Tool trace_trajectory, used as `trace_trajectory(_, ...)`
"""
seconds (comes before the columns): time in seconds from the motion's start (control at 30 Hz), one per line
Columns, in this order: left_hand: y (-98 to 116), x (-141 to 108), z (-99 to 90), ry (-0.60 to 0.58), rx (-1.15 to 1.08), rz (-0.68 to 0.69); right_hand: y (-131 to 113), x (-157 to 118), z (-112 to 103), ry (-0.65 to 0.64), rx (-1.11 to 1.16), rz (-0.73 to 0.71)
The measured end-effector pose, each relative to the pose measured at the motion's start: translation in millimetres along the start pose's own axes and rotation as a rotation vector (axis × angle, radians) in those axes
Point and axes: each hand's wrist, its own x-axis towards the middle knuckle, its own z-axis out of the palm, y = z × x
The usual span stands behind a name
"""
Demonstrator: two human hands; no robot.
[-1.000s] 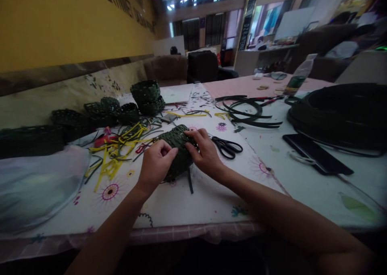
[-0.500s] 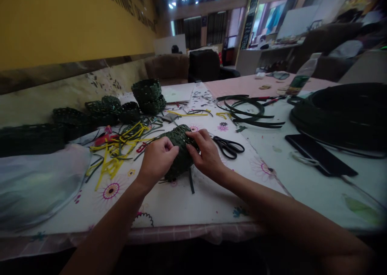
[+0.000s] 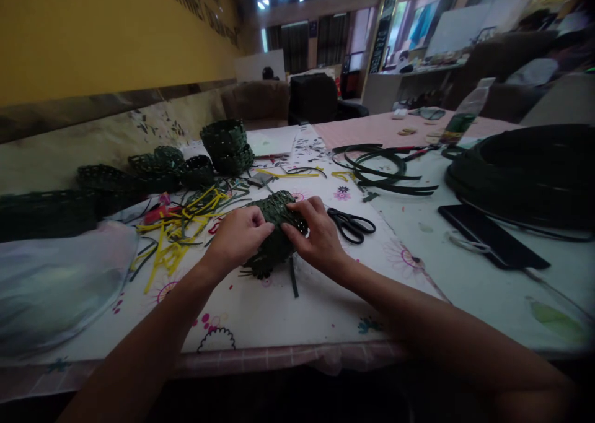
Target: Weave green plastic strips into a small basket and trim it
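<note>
A dark green woven basket lies on its side on the flowered tablecloth, and a loose strip sticks out below it. At its left side, my left hand is closed with the thumb pressed to the curled fingers; whatever is in that pinch is hidden. From the right, my right hand grips the basket, thumb on the near face and fingers over the upper part. Black-handled scissors lie just right of my right hand.
Yellow and green strip scraps and a plastic bag lie on the left. Finished-looking woven baskets stand behind. On the right are coiled strips, a large dark coil, a phone and a bottle.
My left hand has shifted slightly left, and its forearm has swung outward to the left. The right hand keeps its grip on the basket, with its thumb moved slightly left.
</note>
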Motion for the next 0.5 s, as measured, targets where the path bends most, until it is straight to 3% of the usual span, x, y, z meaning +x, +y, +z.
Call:
trace_trajectory(0.33, 2.7, 6.6, -2.2, -0.042, 0.012, -0.045, -2.0, -0.4, 1.7, -0.009, -0.077, 0.008)
trace_trajectory(0.5, -1.1, 0.6, 3.2, 0.109, 0.113, 0.111, -3.4, 0.5, 1.0, -0.007, -0.071, 0.023)
